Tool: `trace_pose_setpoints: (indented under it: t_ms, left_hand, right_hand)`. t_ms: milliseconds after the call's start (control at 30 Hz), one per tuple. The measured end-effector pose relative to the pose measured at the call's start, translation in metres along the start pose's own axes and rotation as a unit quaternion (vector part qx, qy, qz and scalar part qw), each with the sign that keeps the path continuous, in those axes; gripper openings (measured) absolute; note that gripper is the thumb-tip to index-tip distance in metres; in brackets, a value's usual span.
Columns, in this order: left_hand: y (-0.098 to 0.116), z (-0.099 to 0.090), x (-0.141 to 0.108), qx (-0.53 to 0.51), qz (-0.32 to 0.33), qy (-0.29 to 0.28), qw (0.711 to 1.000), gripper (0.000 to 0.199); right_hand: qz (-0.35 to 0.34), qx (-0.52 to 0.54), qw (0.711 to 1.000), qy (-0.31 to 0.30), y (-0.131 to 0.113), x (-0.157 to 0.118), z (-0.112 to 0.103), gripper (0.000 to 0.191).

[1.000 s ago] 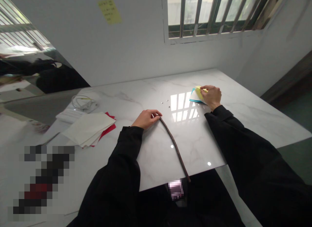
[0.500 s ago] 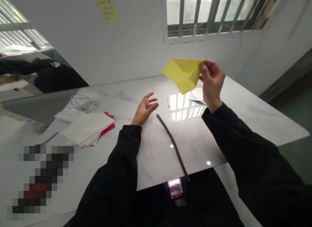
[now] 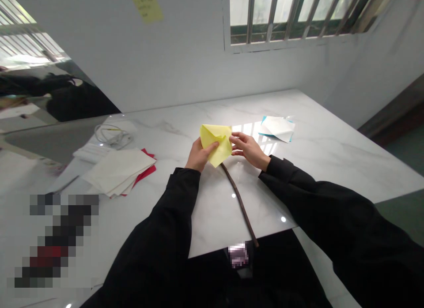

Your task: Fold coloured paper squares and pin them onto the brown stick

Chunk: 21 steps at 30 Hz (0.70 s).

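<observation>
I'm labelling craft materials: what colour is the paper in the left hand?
The paper in the left hand is yellow; the head view shows it best.

One head-worn view looks forward and down — hands (image 3: 251, 150) near, barred window (image 3: 303, 14) beyond.

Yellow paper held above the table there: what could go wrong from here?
The yellow paper looks thin, so the left hand, thumb pressed on it, might crease it. The dark stick pokes past the near edge of the table, so a passing sleeve could perhaps knock it off.
</observation>
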<state>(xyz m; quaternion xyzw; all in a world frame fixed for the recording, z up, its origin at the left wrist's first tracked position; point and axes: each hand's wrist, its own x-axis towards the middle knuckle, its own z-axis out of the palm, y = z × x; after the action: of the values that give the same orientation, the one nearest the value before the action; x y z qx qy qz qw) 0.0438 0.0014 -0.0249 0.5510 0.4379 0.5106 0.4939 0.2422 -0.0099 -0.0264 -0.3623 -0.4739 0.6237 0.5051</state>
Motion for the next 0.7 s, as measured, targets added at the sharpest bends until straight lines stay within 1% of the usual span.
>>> trace_pose_setpoints:
  t_ms: [67,133,200,333,467,500,633,700]
  left_hand:
    - [-0.001,-0.002,0.001,-0.01,0.002,-0.009,1.0,0.081]
    - [0.0,-0.001,0.0,-0.014,0.007,-0.023,1.0,0.096]
    - [0.003,0.0,-0.002,-0.028,0.008,-0.041,0.999,0.104]
    - [0.017,-0.002,-0.004,-0.088,-0.008,-0.091,0.992,0.09]
    - [0.026,-0.006,-0.005,-0.095,-0.029,-0.126,0.987,0.097]
    - [0.025,-0.005,-0.004,-0.097,-0.035,-0.129,0.986,0.095]
    - [0.016,0.0,-0.004,-0.108,-0.042,-0.136,0.984,0.072]
    - [0.01,0.001,-0.003,-0.113,-0.037,-0.132,0.984,0.068]
  right_hand:
    - [0.016,-0.005,1.0,-0.024,0.003,0.001,-0.002,0.044]
    - [0.019,-0.01,0.999,-0.03,0.007,0.002,-0.004,0.039]
    - [0.025,-0.01,0.999,-0.029,0.009,0.004,-0.007,0.036]
    - [0.042,0.012,0.999,-0.012,0.011,0.007,-0.011,0.031]
    - [0.056,0.045,0.997,0.004,0.009,0.009,-0.013,0.029]
    - [0.058,0.051,0.997,0.003,0.009,0.009,-0.013,0.029]
    - [0.067,0.055,0.996,-0.024,0.009,0.01,-0.014,0.027]
    - [0.068,0.058,0.996,-0.028,0.009,0.01,-0.014,0.026]
